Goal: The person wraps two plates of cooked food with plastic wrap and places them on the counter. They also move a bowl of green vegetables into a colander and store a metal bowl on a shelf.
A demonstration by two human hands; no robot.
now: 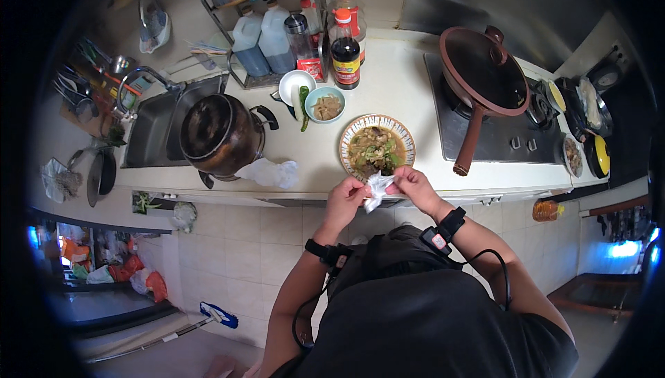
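Observation:
Both my hands hold a crumpled white tissue (pixel 378 190) between them at the counter's front edge. My left hand (pixel 347 196) pinches its left side, and my right hand (pixel 415 187) pinches its right side. Just beyond, a patterned round plate (pixel 345 145) holds cooked food with green pieces and brown sauce; the tissue hides part of its near rim. Behind it stand a pale blue bowl (pixel 326 117) of sliced food and a small white dish (pixel 293 79), with a green chili pepper (pixel 305 118) lying alongside. A second crumpled white tissue (pixel 275 172) lies left, beside a large dark pot (pixel 221 134).
A brown-rimmed pan (pixel 486 74) with its handle towards me rests on the gas stove (pixel 499 152) at right. Behind the plate are a soy sauce bottle (pixel 345 61) and a metal rack (pixel 260 83) with jugs. The sink (pixel 150 134) lies beyond the pot.

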